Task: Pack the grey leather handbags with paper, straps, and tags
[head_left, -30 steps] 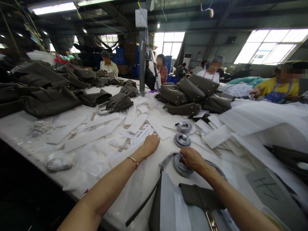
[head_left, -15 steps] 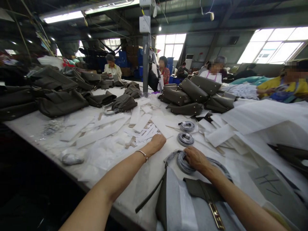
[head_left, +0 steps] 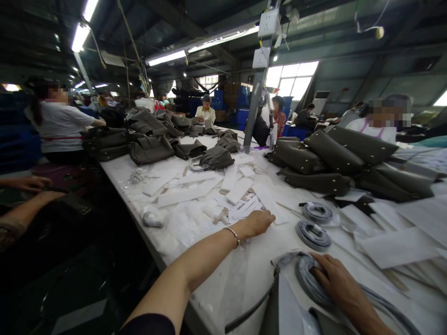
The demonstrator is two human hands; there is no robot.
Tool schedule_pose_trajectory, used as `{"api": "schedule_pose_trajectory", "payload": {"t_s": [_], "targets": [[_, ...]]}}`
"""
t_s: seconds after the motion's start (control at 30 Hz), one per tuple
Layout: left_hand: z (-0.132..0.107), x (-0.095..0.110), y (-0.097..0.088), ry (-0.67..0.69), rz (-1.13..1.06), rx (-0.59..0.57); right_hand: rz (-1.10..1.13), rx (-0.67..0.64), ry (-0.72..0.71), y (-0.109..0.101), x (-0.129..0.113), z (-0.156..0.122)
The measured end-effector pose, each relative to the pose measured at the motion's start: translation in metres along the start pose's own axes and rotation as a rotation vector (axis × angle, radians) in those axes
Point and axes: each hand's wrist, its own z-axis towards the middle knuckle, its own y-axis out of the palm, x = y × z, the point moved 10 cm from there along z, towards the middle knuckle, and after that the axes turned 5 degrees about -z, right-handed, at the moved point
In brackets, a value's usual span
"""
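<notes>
My left hand (head_left: pixel 260 222) hovers at the near edge of a heap of narrow white paper strips (head_left: pixel 244 208), its fingers pinched together. Whether anything is between them is hidden. My right hand (head_left: pixel 338 281) grips a rolled-up strap (head_left: pixel 307 274) wrapped in greyish film, with fingers in and over the coil; a loose length runs off to the right. Two more coiled straps (head_left: pixel 313 235) lie just beyond it. Below, a dark olive handbag (head_left: pixel 274 307) with pale wrapping is partly cut off by the frame, and a thin dark strap trails on its left.
Dark bags (head_left: pixel 335 153) are piled at the back right, more bags (head_left: pixel 152 149) at the back left. White paper sheets (head_left: pixel 401 246) cover the right side. A grey post (head_left: pixel 256 102) rises behind the table. Co-workers sit or stand around; another person's hands (head_left: pixel 33 184) show at left.
The view has swung left, bringing a standing co-worker and another person's hands into sight. My left hand stays by the paper strips; my right hand stays on the coiled strap.
</notes>
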Motion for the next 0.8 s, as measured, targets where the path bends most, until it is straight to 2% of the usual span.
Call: {"api": "schedule_pose_trajectory", "payload": {"t_s": [0.1, 0.2, 0.3, 0.37, 0.47, 0.6, 0.7, 0.8], "targets": [[-0.014, -0.034, -0.020, -0.069, -0.038, 0.051, 0.018, -0.012, 0.003, 0.003, 0.002, -0.001], [-0.036, -0.085, -0.038, -0.213, -0.024, 0.100, 0.027, -0.012, 0.013, 0.004, 0.004, -0.001], [-0.056, -0.130, -0.039, -0.354, -0.010, 0.083, 0.031, 0.010, 0.025, 0.002, 0.005, -0.001], [-0.061, -0.146, -0.033, -0.407, -0.020, 0.049, 0.032, 0.016, 0.027, 0.001, 0.003, -0.001], [-0.052, -0.143, -0.022, -0.382, -0.066, 0.011, 0.028, 0.019, 0.023, 0.001, 0.001, -0.002], [-0.033, -0.116, -0.011, -0.277, -0.165, -0.034, 0.013, 0.036, 0.018, 0.004, 0.009, -0.005], [-0.027, -0.101, -0.005, -0.215, -0.237, -0.067, 0.001, 0.028, 0.005, 0.011, 0.022, -0.005], [-0.030, -0.101, -0.005, -0.191, -0.277, -0.083, -0.009, -0.042, -0.023, 0.022, 0.033, -0.004]]}}
